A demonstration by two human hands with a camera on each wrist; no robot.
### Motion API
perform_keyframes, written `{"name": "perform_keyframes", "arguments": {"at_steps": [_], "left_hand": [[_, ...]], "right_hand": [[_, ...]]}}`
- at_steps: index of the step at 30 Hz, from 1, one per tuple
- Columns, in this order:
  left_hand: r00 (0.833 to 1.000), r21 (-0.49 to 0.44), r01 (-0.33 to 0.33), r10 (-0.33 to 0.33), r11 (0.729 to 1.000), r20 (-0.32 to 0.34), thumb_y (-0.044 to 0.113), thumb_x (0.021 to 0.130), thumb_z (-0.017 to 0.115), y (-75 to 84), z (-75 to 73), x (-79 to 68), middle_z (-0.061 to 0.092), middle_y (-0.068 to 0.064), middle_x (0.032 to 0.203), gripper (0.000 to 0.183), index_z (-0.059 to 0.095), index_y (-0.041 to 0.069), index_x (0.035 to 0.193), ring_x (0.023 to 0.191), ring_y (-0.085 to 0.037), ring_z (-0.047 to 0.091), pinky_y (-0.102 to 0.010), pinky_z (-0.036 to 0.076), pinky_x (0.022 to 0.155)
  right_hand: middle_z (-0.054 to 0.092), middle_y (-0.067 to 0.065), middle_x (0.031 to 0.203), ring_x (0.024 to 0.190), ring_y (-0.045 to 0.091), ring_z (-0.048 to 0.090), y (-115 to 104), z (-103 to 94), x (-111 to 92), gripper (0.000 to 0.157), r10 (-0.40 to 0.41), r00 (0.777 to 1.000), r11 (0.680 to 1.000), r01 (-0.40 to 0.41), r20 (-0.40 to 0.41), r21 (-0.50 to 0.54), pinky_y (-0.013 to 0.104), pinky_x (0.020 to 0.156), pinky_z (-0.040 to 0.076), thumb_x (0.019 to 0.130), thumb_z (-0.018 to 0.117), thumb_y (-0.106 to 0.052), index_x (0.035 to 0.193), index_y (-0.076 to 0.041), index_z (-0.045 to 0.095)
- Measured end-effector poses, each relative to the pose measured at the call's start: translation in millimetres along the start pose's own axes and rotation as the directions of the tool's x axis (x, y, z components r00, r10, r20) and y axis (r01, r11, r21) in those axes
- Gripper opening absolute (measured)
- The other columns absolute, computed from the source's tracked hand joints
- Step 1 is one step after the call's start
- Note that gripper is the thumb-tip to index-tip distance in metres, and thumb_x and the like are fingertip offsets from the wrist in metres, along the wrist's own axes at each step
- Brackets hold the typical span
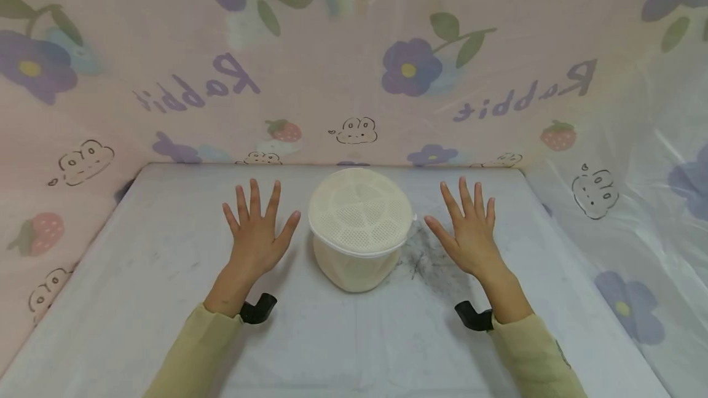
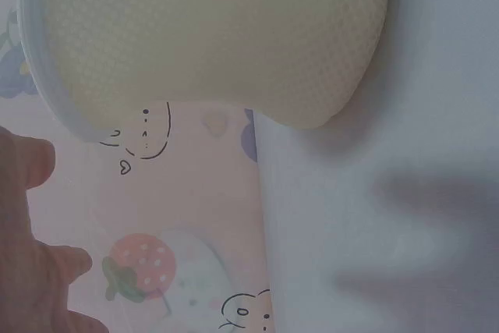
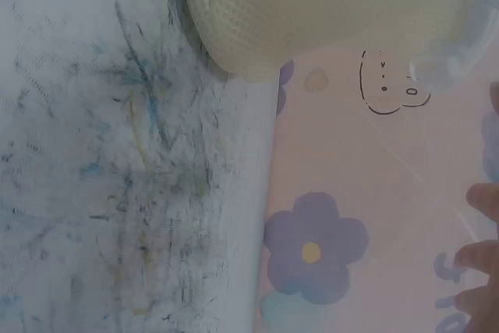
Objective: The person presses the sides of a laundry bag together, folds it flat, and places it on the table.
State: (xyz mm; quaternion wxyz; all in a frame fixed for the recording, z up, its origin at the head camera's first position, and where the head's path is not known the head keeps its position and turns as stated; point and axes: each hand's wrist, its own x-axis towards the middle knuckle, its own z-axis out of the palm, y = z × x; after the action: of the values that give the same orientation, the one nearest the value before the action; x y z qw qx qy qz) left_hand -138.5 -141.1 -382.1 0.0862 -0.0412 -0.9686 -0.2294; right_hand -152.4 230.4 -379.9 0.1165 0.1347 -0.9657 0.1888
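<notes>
A cream mesh laundry bag (image 1: 359, 210), round and upright with a white-piped rim, stands on the white table between my two hands. My left hand (image 1: 255, 235) is to its left, palm down with fingers spread, and holds nothing. On the other side my right hand (image 1: 470, 235) has its fingers spread too, its thumb pointing at the bag's rim with a gap between. In the left wrist view the bag's mesh side (image 2: 218, 29) bulges near the fingers. The right wrist view shows the bag's lower side (image 3: 312, 13) and a clear tab at its rim.
The white table (image 1: 138, 300) has grey smudges right of the bag. A printed curtain (image 1: 332, 78) with flowers, strawberries and rabbits hangs behind the table and along both sides. Black curved pieces (image 1: 259, 309) show at both wrists, beside the yellow-green sleeves (image 1: 193, 349).
</notes>
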Motion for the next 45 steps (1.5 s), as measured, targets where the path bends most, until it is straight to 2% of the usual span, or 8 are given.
{"name": "perform_keyframes", "arguments": {"at_steps": [7,11,15,20,25,30,40,45], "left_hand": [[0.998,-0.031,-0.02,0.018,0.999,-0.055,0.057,0.093,0.034,-0.4,3.7,-0.9,0.001,-0.025,0.154,0.077,0.015,0.007,0.149,0.141,-0.038,-0.016,-0.061,-0.013,0.108],[0.992,-0.099,-0.039,0.027,0.994,-0.121,0.052,0.095,0.036,2.1,5.2,0.0,0.017,-0.027,0.15,0.071,0.027,0.001,0.144,0.142,-0.042,0.0,-0.059,-0.005,0.11],[0.99,-0.176,-0.052,0.028,0.983,-0.136,0.05,0.094,0.041,6.7,4.6,1.7,0.028,-0.025,0.146,0.069,0.033,-0.001,0.139,0.14,-0.042,0.01,-0.058,0.002,0.111],[0.997,-0.278,-0.021,-0.001,0.96,-0.08,0.051,0.092,0.044,15.3,3.4,3.7,0.032,-0.021,0.144,0.069,0.034,0.001,0.139,0.138,-0.039,0.018,-0.057,0.011,0.111],[0.999,-0.395,0.05,-0.041,0.917,0.032,0.054,0.092,0.043,24.1,2.3,4.9,0.032,-0.015,0.145,0.071,0.029,0.006,0.142,0.132,-0.032,0.032,-0.054,0.03,0.105],[0.993,-0.465,0.095,-0.05,0.88,0.109,0.055,0.092,0.042,30.7,3.8,6.6,0.034,-0.012,0.143,0.072,0.025,0.009,0.145,0.126,-0.029,0.04,-0.051,0.039,0.097],[0.985,-0.523,0.139,-0.063,0.841,0.161,0.051,0.091,0.048,42.3,8.0,9.8,0.037,-0.009,0.14,0.069,0.025,0.016,0.145,0.114,-0.027,0.05,-0.044,0.044,0.093],[0.978,-0.539,0.172,-0.078,0.825,0.192,0.051,0.09,0.049,46.1,10.3,10.2,0.037,-0.008,0.14,0.071,0.024,0.014,0.146,0.112,-0.027,0.05,-0.043,0.046,0.091]], "right_hand": [[0.01,0.02,0.154,0.143,0.038,-0.006,-7,1.5,1,0.064,0.016,1.0,0.976,-0.011,-0.024,0.22,0.069,0.105,-0.003,0.096,0.044,-0.042,0.149,-0.014,0.02],[0.022,0.018,0.152,0.142,0.039,0.012,-14,2.4,2,0.06,0.036,0.999,0.943,-0.022,-0.037,0.332,0.068,0.104,0.013,0.095,0.047,-0.037,0.145,-0.01,0.028],[0.035,0.016,0.145,0.133,0.035,0.033,-22,3.3,4,0.053,0.034,0.998,0.913,-0.009,-0.053,0.409,0.059,0.101,0.033,0.096,0.047,-0.032,0.142,-0.009,0.034],[0.039,0.012,0.143,0.127,0.033,0.044,-29,4.0,7,0.052,0.071,0.998,0.863,-0.061,0.001,0.501,0.053,0.097,0.042,0.096,0.047,-0.034,0.141,-0.01,0.036],[0.04,0.009,0.143,0.125,0.031,0.047,-35,4.6,10,0.054,0.117,0.988,0.815,-0.155,0.103,0.559,0.052,0.099,0.041,0.095,0.048,-0.039,0.142,-0.016,0.034],[0.04,0.008,0.143,0.127,0.028,0.045,-40,6.3,13,0.059,0.145,0.968,0.763,-0.241,0.205,0.599,0.051,0.102,0.038,0.092,0.051,-0.045,0.143,-0.024,0.031],[0.042,0.01,0.141,0.124,0.029,0.048,-50,6.2,14,0.063,0.159,0.961,0.715,-0.269,0.224,0.645,0.044,0.087,0.051,0.089,0.056,-0.044,0.143,-0.022,0.032],[0.043,0.01,0.139,0.124,0.031,0.048,-53,7.4,16,0.064,0.17,0.955,0.723,-0.288,0.242,0.628,0.044,0.087,0.052,0.088,0.057,-0.045,0.143,-0.022,0.033]]}}
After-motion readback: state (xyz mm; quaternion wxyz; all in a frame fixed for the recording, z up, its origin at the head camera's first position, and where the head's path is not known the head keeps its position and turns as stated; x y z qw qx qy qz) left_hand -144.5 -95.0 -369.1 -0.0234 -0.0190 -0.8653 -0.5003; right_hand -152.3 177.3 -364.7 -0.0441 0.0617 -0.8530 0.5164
